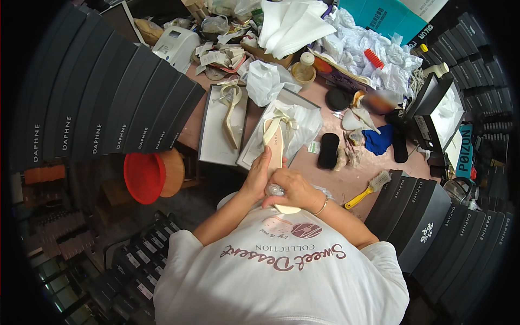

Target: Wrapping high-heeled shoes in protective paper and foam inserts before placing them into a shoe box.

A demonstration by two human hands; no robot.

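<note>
Left hand [257, 179] grips 1 cream sandal [274, 142], right hand [292, 187] seemingly closed on clear wrap; stuffing next needs steady hold.

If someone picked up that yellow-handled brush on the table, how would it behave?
The brush would probably feel light and stiff: its handle looks like slim moulded plastic. Lying flat on the table, its wide bristle head should keep it from rolling. The pale bristles would likely bend if pushed head first.

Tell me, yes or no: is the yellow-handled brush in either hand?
No. The brush lies on the table, right of both hands, which hold a cream shoe.
</note>
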